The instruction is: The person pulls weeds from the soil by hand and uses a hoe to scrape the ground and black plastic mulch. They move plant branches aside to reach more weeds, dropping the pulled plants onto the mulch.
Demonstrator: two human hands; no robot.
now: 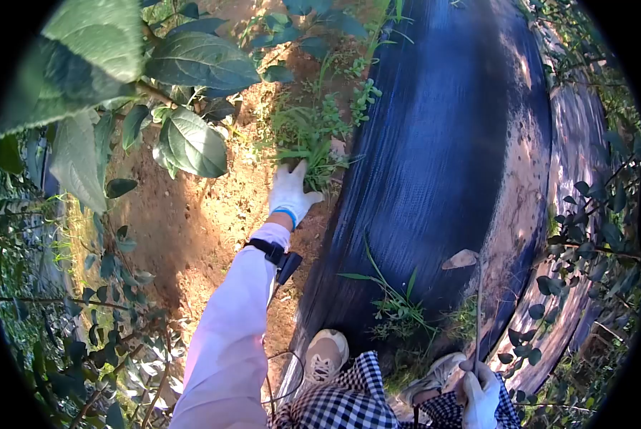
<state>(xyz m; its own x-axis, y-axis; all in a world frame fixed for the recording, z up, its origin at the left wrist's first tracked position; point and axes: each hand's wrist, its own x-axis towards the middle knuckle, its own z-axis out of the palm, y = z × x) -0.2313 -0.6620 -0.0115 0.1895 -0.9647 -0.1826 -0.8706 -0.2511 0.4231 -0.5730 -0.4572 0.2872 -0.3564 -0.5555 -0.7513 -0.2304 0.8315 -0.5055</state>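
Left hand (pixel 292 191) at weeds (pixel 307 139), leaves (pixel 192 143) (sheeting (pixel 435 143) beside)

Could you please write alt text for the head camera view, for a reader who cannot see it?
A person's gloved left hand reaches, fingers spread, to green weeds on sunlit soil beside dark sheeting; the gloved right hand grips a thin-handled tool. Leafy branches frame both sides.

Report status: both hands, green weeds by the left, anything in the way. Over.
Left hand open, fingers spread, at green weeds. Right hand closed on thin rod. Broad leaves upper left, covering neither hand.
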